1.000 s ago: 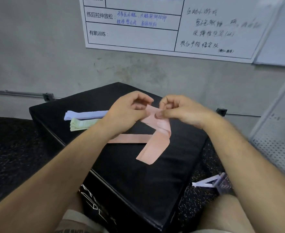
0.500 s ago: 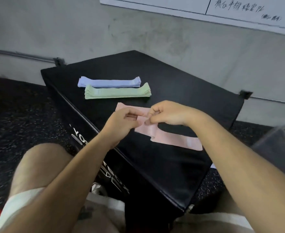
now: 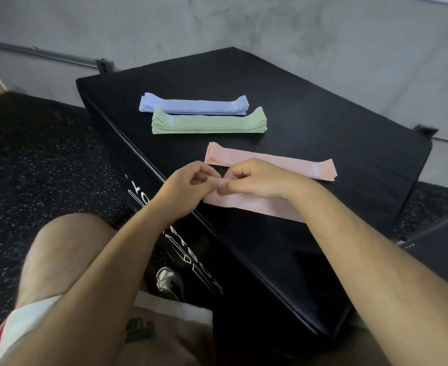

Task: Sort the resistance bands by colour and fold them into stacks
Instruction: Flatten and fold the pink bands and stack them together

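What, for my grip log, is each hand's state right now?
Left hand: closed, pinching the end of the pink band.
Right hand: closed, pinching the same pink band.

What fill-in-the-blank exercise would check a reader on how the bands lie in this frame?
The left hand and right hand pinch a loose band coloured ____.
Between the purple stack and the pink stack lies the ____ stack.
The black box carries ____ folded stacks.
Missing words: pink; green; three.
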